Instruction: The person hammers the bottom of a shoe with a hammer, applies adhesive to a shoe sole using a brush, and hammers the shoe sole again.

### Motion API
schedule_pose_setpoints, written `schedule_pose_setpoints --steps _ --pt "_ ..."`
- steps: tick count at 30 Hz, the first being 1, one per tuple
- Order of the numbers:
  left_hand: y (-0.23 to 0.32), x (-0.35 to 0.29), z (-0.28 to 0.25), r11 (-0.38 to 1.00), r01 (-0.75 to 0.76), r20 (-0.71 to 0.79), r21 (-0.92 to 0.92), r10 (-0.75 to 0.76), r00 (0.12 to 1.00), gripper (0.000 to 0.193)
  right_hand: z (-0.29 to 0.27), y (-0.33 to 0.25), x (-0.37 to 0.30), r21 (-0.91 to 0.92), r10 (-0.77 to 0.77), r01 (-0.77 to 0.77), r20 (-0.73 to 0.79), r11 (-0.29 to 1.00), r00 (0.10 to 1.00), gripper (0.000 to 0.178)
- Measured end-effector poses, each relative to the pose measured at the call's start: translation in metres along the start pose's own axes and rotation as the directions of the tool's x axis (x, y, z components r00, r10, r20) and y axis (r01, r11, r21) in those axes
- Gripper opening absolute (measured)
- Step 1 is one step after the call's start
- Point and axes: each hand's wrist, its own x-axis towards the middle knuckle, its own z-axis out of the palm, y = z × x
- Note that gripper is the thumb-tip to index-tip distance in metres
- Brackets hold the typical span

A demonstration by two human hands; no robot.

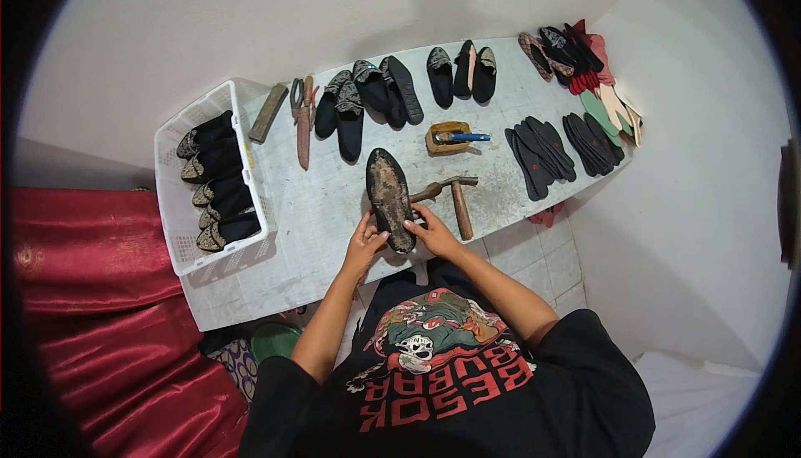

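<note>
Between my two hands is a black shoe (389, 195), its underside turned up and its toe pointing away from me. That underside is rough, patchy brown and tan. My left hand (364, 246) grips the heel end along its left edge. From the other side my right hand (433, 234) holds the same end, thumb on the underside. Just right of the shoe lie a hammer (463, 210) with a wooden handle and another wooden-handled tool (427, 193), partly hidden by the shoe. Beyond them stands a yellowish cut-open container (437, 147) with a blue-handled brush (465, 137) across it.
A white plastic basket (173, 229) of patterned black shoes stands at the left. Along the back are a sheathed-looking knife (304, 137), a block (268, 113) and several black shoes (350, 124). Black soles (541, 153) lie at the right, near coloured insole pieces (602, 112).
</note>
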Motion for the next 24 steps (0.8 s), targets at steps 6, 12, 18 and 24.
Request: schedule_pose_setpoints --steps 6,12,18,24 --pt "-0.009 -0.012 -0.017 0.913 0.262 0.286 0.313 -0.353 0.891 0.070 -0.046 0.031 -0.041 -0.022 0.098 -0.098 -0.017 0.995 0.995 0.040" --pt "-0.020 -0.023 0.010 0.791 0.340 0.392 0.508 -0.564 0.727 0.050 -0.120 0.043 -0.067 0.076 0.187 -0.176 -0.184 0.981 0.965 0.030" --pt "-0.032 -0.027 0.043 0.824 0.232 0.440 0.517 -0.488 0.754 0.064 -0.238 0.046 -0.044 -0.098 0.068 -0.134 -0.497 0.986 0.865 0.024" --pt "-0.047 -0.020 0.076 0.793 0.193 0.418 0.578 -0.490 0.765 0.064 -0.361 0.065 -0.020 -0.460 -0.074 -0.346 -0.681 0.818 0.729 0.047"
